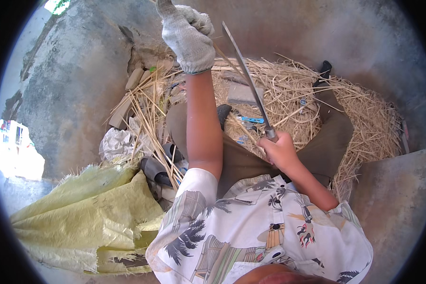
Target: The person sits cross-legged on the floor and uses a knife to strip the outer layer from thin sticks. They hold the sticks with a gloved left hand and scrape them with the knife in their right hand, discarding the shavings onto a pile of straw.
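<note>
My left hand (188, 38), in a pale knitted work glove, is raised at the far end of my outstretched arm, its fingers closed round a thin tan strip (228, 60) that looks like split bamboo. The strip slants down to the right from the glove and passes behind the blade. My bare right hand (280, 150) grips the short handle of a long knife (245, 71) in front of my body. Its narrow dark blade points up and away, tip to the right of the glove.
Tan shavings (288, 85) cover the floor between and beyond my legs. A grey block (245, 94) and a blue item (252, 119) lie among them. Long strips (149, 120) lean at left, near crumpled white sheeting (120, 143) and a frayed yellow sack (90, 208). Concrete walls (364, 42) rise around.
</note>
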{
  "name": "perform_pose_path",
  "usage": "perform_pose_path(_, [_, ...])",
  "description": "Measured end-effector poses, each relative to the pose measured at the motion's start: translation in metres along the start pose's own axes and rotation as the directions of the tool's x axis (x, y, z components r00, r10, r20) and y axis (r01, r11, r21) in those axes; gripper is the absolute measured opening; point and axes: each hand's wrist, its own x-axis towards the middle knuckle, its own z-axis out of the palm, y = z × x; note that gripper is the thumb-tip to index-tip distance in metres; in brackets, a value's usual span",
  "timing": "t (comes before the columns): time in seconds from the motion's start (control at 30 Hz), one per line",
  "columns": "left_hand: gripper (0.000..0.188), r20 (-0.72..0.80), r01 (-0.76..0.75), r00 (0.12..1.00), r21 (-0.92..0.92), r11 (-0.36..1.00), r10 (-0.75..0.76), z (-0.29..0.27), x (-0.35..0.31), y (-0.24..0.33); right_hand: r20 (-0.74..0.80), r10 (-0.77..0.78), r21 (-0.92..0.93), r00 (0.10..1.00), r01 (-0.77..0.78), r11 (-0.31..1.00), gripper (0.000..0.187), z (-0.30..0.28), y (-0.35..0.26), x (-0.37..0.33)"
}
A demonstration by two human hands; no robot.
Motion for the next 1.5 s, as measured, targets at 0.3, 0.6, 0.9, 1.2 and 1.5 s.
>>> perform_pose_path(0.3, [0.066,0.174,-0.148,0.975,0.042,0.988,0.139,0.018,-0.016,0.02,-0.063,-0.061,-0.183,0.996,0.048,0.982,0.022,-0.011,0.024,0.021])
perform_pose_path(0.6, [0.066,0.144,-0.117,0.982,-0.024,0.993,0.119,0.035,-0.027,0.017,-0.118,-0.226,0.046,0.967,0.233,0.971,0.02,-0.001,0.007,0.014])
perform_pose_path(0.9, [0.064,0.153,-0.205,0.97,0.088,0.975,0.19,0.036,-0.028,-0.004,-0.004,-0.069,0.021,0.998,0.069,0.997,0.027,-0.001,0.011,0.015])
perform_pose_path(1.2, [0.067,0.18,-0.123,0.977,0.022,0.992,0.117,0.029,-0.021,0.002,-0.058,0.042,0.07,0.997,-0.038,0.997,0.026,-0.012,-0.007,0.01])
perform_pose_path(1.5, [0.068,0.164,-0.134,0.978,0.04,0.99,0.125,0.032,-0.025,0.005,0.117,0.164,0.107,0.979,-0.177,0.978,0.026,-0.003,-0.006,0.016])
